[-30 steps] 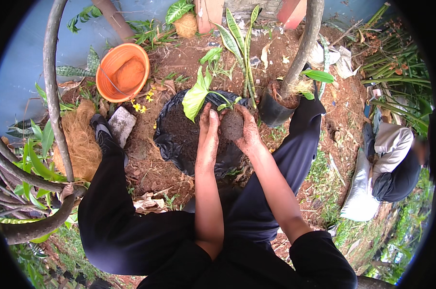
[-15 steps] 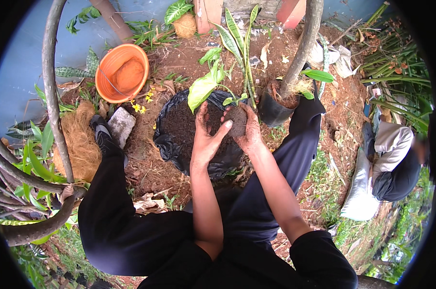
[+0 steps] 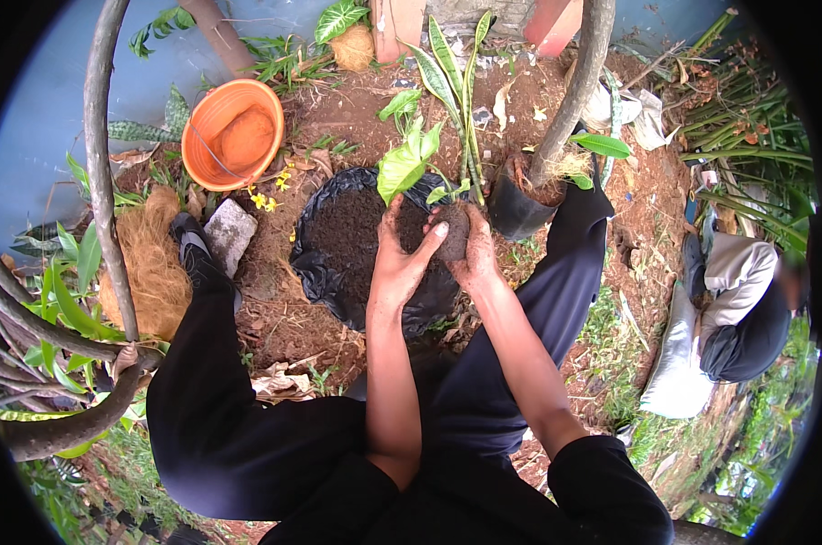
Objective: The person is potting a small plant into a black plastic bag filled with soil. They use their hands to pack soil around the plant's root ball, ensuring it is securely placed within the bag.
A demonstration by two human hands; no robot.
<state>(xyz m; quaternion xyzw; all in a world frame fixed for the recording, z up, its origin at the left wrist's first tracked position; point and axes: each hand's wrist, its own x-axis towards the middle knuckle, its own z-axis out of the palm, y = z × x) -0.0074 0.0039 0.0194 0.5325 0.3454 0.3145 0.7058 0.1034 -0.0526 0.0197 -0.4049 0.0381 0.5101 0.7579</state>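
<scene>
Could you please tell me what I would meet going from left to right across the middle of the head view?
Brown fibre pile → grey stone block → left hand → soil ball → right hand → black plant pot → pale sack.

Soil (image 3: 346,229) in bag (image 3: 315,283), centre. Root ball (image 3: 450,238) in right hand (image 3: 476,257), left hand (image 3: 400,265) on its left side. Bucket (image 3: 206,116) far-left of bag; stone (image 3: 230,236) left, fibre heap (image 3: 145,268) left of stone. Pot (image 3: 513,207) right of bag.
</scene>
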